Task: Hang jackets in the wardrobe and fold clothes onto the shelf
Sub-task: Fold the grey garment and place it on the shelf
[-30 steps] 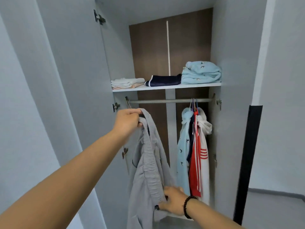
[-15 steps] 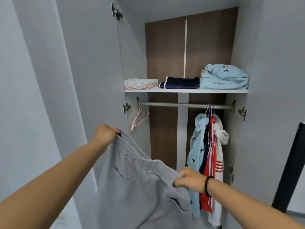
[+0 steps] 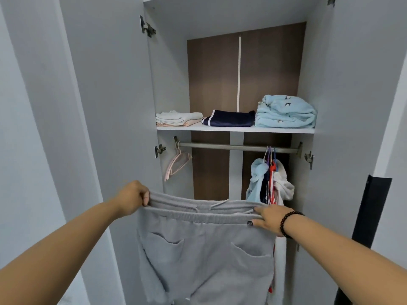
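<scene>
Both hands (image 3: 132, 197) gripping waistband (image 3: 198, 211)

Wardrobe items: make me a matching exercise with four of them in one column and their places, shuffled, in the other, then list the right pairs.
Things
1. grey sweatpants
2. pink hanger
3. light blue folded pile
4. navy folded garment

Places
A. right end of the shelf
B. left end of the rail, nothing on it
C. middle of the shelf
D. held up by the waistband between the left hand and the right hand

Pairs: 1-D, 2-B, 3-A, 4-C
</scene>
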A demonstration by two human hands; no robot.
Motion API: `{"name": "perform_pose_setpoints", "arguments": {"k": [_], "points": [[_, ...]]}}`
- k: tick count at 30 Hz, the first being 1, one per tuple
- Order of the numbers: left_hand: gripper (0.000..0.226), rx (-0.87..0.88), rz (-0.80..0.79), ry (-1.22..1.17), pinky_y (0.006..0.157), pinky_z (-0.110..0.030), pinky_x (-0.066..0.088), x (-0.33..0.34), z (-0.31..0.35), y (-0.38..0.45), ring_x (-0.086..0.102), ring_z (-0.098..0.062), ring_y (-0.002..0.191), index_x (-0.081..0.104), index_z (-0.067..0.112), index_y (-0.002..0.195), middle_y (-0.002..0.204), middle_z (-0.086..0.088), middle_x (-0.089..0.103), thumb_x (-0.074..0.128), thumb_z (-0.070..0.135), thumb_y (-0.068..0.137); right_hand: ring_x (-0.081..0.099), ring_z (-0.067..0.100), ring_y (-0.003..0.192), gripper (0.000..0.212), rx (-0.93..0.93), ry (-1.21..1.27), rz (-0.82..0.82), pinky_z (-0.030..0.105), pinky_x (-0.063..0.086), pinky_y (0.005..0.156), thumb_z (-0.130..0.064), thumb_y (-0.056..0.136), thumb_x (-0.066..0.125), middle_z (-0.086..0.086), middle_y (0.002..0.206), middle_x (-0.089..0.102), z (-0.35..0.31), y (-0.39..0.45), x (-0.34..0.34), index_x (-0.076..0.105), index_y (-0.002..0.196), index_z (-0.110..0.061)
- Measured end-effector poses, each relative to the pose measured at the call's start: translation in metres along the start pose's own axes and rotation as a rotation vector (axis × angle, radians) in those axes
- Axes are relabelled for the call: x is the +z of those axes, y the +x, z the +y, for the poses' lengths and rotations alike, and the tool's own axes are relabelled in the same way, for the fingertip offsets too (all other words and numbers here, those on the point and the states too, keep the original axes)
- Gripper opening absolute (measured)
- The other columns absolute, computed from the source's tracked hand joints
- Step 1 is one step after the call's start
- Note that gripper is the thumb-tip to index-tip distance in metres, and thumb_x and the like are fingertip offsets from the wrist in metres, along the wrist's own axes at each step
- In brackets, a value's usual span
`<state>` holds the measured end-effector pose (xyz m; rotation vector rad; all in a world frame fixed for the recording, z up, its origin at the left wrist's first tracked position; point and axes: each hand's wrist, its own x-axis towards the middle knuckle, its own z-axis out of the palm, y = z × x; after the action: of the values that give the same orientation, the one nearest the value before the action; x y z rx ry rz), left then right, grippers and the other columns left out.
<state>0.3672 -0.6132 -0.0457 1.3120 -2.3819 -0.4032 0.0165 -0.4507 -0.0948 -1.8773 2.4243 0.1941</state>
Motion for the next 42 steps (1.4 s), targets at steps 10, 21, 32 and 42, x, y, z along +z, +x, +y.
{"name": "perform_pose_setpoints", "arguments": {"k": [10,21,32,42], "points": [[0.022,0.227,-0.077,0.088,0.074,-0.029,0.044,0.026,0.014,-0.02,0.054,-0.021,0.081,0.055,0.015,0.083,0.087,0.0,0.056,0.059,0.036,0.091,0.06,0.024,0.109,0.039,0.288,-0.302,0.493,0.036,0.047,0.084,-0.016,0.097,0.043,0.01,0.121,0.061,0.013,0.012,-0.06,0.044,0.136,-0.013],[0.034,0.037,0.204,0.036,0.059,-0.032,0.039,0.031,0.014,0.005,0.048,-0.02,0.075,0.045,0.015,0.078,0.076,-0.001,0.055,0.07,0.038,0.085,0.037,0.007,0.054,0.055,0.412,0.423,0.381,0.013,0.024,0.04,-0.036,0.072,0.078,-0.005,0.065,0.039,0.045,-0.006,-0.063,0.025,0.063,-0.023],[0.032,-0.397,-0.371,-0.67,0.064,-0.026,0.044,0.076,0.057,0.005,0.057,-0.02,0.069,0.059,0.011,0.075,0.071,-0.005,0.063,0.087,0.026,0.07,0.054,0.022,0.061,0.013,0.519,0.846,0.265,0.023,0.043,0.045,-0.011,0.081,0.061,0.01,0.079,0.055,0.006,-0.006,-0.018,0.053,0.088,-0.004],[0.026,-0.302,-0.186,-1.006,0.058,-0.026,0.051,0.102,0.113,-0.006,0.064,-0.015,0.076,0.062,0.012,0.091,0.088,-0.004,0.069,0.083,0.012,0.075,0.06,0.02,0.074,0.022,0.218,1.456,0.084,0.031,0.054,0.046,-0.004,0.083,0.063,0.009,0.093,0.055,-0.048,-0.033,-0.021,0.06,0.102,-0.015]]}}
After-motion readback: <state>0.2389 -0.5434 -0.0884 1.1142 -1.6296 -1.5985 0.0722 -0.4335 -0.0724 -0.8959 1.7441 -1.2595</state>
